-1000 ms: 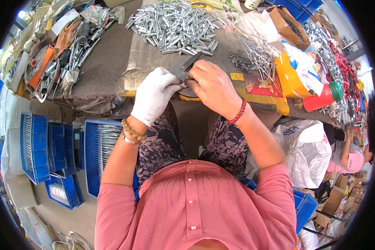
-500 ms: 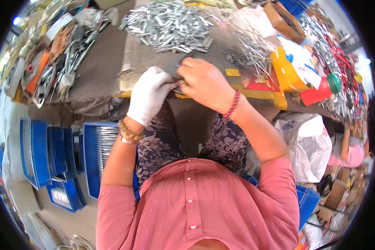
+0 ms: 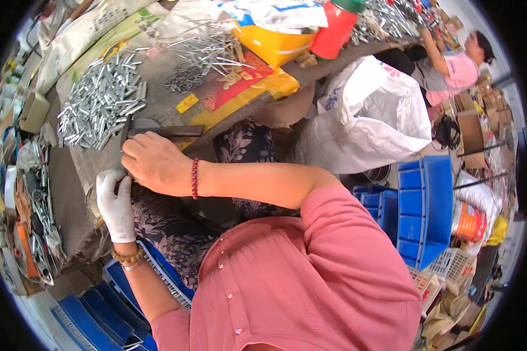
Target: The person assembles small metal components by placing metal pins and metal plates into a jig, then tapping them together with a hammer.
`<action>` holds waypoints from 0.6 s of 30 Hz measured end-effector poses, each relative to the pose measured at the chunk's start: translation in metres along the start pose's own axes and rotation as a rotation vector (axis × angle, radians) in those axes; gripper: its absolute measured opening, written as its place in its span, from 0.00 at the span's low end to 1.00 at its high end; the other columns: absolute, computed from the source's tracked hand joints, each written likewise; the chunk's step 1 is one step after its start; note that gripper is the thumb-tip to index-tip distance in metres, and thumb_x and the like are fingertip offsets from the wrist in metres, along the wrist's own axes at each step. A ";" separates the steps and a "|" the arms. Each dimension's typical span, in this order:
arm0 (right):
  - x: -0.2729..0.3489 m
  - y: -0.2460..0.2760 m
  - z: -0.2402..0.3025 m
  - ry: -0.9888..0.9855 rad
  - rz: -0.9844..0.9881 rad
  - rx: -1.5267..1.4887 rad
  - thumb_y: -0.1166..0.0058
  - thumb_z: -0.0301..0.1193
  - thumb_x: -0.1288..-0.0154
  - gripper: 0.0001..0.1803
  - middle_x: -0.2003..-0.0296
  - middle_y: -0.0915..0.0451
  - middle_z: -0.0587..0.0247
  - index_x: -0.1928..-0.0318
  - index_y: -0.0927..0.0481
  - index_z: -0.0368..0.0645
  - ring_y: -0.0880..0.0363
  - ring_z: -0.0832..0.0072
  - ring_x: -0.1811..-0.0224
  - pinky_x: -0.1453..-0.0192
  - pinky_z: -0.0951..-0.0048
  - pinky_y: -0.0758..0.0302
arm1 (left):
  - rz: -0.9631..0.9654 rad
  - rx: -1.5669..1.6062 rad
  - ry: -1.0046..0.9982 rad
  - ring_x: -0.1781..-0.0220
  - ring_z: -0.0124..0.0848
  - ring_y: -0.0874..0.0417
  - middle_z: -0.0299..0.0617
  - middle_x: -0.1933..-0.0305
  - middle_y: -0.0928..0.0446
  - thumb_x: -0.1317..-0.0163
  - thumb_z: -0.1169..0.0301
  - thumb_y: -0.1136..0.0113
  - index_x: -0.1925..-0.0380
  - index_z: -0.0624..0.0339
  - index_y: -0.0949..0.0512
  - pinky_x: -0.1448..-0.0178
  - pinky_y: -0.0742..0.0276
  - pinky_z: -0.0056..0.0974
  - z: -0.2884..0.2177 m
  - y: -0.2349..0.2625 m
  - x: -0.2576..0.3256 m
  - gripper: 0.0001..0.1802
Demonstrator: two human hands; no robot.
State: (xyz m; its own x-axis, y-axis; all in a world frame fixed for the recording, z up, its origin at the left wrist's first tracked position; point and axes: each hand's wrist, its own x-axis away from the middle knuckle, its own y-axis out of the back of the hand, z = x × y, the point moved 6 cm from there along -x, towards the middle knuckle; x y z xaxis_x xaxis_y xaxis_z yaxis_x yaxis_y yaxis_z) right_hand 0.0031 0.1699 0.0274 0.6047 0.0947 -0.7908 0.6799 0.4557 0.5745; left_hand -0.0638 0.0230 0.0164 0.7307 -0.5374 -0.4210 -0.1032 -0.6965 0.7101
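Note:
My left hand [image 3: 114, 202], in a white glove, is closed in a pinch at the bench's front edge. Bare and wearing a red bead bracelet, my right hand [image 3: 155, 162] meets it there, fingers curled together. Whatever is between the fingertips is hidden or too small to name. Just beyond my right knuckles is a dark, hammer-like metal tool [image 3: 178, 131], with one bar crosswise and another upright; whether my hand grips it is unclear. A pile of short silvery metal tubes or pins [image 3: 102, 102] lies behind my hands.
Thin metal rods [image 3: 211, 52] and small dark pieces [image 3: 184, 81] lie right of the pile. Farther right stand a yellow container [image 3: 269, 44], a red bottle [image 3: 336, 29] and a white sack [image 3: 363, 126]. Blue bins [image 3: 421, 210] flank me. Another person [image 3: 451, 70] sits at the far right.
The view has swung to the right, so the pile and bench appear further left. My hands stay together at the bench edge. The dark tool now shows more clearly beyond my right hand.

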 end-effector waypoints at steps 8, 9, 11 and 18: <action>-0.002 -0.008 -0.008 0.003 -0.001 -0.005 0.39 0.33 0.40 0.06 0.60 0.26 0.63 0.65 0.20 0.46 0.23 0.64 0.54 0.47 0.62 0.26 | 0.002 -0.013 -0.013 0.52 0.43 0.18 0.47 0.56 0.20 0.34 0.80 0.33 0.62 0.67 0.20 0.41 0.23 0.42 0.004 0.002 -0.005 0.05; -0.002 -0.006 -0.009 0.024 -0.047 -0.024 0.38 0.32 0.41 0.06 0.60 0.25 0.62 0.65 0.21 0.46 0.22 0.63 0.54 0.48 0.60 0.26 | -0.001 -0.021 -0.011 0.52 0.43 0.18 0.47 0.56 0.20 0.34 0.80 0.33 0.62 0.67 0.20 0.41 0.23 0.42 0.004 0.002 -0.006 0.05; -0.005 -0.011 -0.006 0.039 -0.003 -0.081 0.38 0.32 0.41 0.06 0.61 0.25 0.62 0.66 0.21 0.46 0.22 0.62 0.54 0.48 0.59 0.26 | -0.019 -0.063 0.026 0.52 0.43 0.18 0.47 0.58 0.19 0.35 0.79 0.32 0.62 0.67 0.19 0.42 0.23 0.43 0.006 0.010 -0.001 0.04; -0.005 0.005 -0.013 0.016 0.071 -0.135 0.38 0.28 0.41 0.05 0.63 0.24 0.62 0.67 0.22 0.46 0.21 0.59 0.55 0.50 0.56 0.26 | -0.086 0.001 -0.077 0.54 0.49 0.18 0.49 0.61 0.21 0.38 0.73 0.29 0.65 0.62 0.18 0.47 0.22 0.46 -0.010 0.000 -0.003 0.06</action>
State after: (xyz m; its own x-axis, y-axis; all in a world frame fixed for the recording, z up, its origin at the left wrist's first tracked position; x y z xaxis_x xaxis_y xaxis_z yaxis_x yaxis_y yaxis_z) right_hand -0.0022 0.1830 0.0314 0.6419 0.1444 -0.7531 0.5733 0.5619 0.5964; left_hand -0.0593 0.0294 0.0239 0.6825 -0.5110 -0.5225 -0.0434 -0.7421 0.6689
